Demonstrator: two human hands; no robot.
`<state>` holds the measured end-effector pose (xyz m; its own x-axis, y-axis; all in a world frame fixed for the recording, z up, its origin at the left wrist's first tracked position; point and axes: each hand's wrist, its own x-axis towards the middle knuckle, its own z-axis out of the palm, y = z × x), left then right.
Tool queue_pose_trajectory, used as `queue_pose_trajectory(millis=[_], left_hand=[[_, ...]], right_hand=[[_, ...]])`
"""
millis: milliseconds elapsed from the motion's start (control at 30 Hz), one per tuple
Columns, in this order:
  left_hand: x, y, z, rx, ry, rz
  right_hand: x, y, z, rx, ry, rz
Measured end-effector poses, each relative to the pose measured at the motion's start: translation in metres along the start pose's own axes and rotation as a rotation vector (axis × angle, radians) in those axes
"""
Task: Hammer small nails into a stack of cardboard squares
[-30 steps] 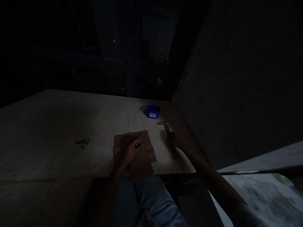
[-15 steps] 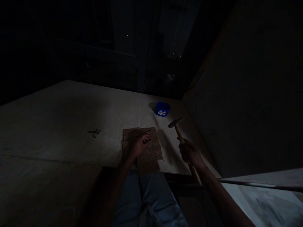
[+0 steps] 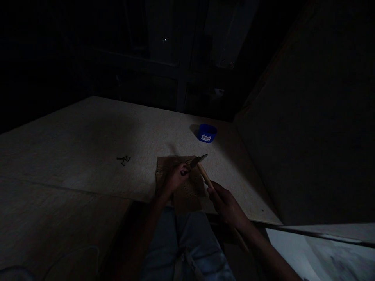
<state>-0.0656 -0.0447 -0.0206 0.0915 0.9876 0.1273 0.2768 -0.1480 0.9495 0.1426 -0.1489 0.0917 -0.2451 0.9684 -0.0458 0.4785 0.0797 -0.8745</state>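
Note:
My left hand (image 3: 177, 176) is closed in a pinch over the cardboard (image 3: 187, 201), with what looks like a small dark nail mostly hidden in its fingertips. The cardboard has torn, ribbed patches and lies at the front edge of the table. My right hand (image 3: 224, 203) is wrapped round the wooden handle of a hammer (image 3: 206, 175). The hammer's dark metal head is low over the cardboard, close to the left fingertips; whether it touches anything there is too dark to tell.
Several dark nails (image 3: 123, 159) lie in a loose pile on the pale table (image 3: 152, 128), left of the cardboard. Toward the back stands a blue plastic tub (image 3: 207, 133) with a white label. A tall dark panel (image 3: 310, 128) rises along the right side.
The hammer has come left and down, from right of the cardboard to beside my left fingertips. My left hand stays pinched over the cardboard. The view has shifted slightly.

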Motion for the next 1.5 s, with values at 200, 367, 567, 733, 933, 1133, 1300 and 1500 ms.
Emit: queue_pose_trajectory(millis=[200, 367, 567, 733, 933, 1133, 1300, 1500], left_hand=[[0.0, 0.0, 0.0, 0.048, 0.007, -0.017], [0.0, 0.0, 0.0, -0.006, 0.004, 0.012], [0.001, 0.001, 0.001, -0.029, 0.006, -0.017], [0.001, 0.0, 0.001, 0.003, 0.002, 0.013], [0.0, -0.002, 0.001, 0.024, 0.016, 0.001], [0.001, -0.005, 0.001, 0.024, 0.015, 0.008], [0.002, -0.013, 0.001, 0.014, 0.025, 0.023], [0.003, -0.012, 0.002, 0.038, 0.015, 0.003]], right_hand=[[-0.002, 0.007, 0.005, 0.031, -0.035, -0.007], [0.001, 0.012, 0.009, 0.046, -0.031, 0.0], [0.003, 0.012, 0.012, 0.154, 0.019, 0.049], [0.002, 0.013, 0.013, 0.158, 0.043, 0.054], [0.001, 0.021, 0.013, 0.14, -0.019, 0.016], [0.005, 0.022, 0.01, 0.059, -0.047, -0.005], [0.006, 0.022, 0.008, 0.069, -0.039, -0.009], [0.004, 0.025, 0.005, 0.027, -0.086, -0.012]])
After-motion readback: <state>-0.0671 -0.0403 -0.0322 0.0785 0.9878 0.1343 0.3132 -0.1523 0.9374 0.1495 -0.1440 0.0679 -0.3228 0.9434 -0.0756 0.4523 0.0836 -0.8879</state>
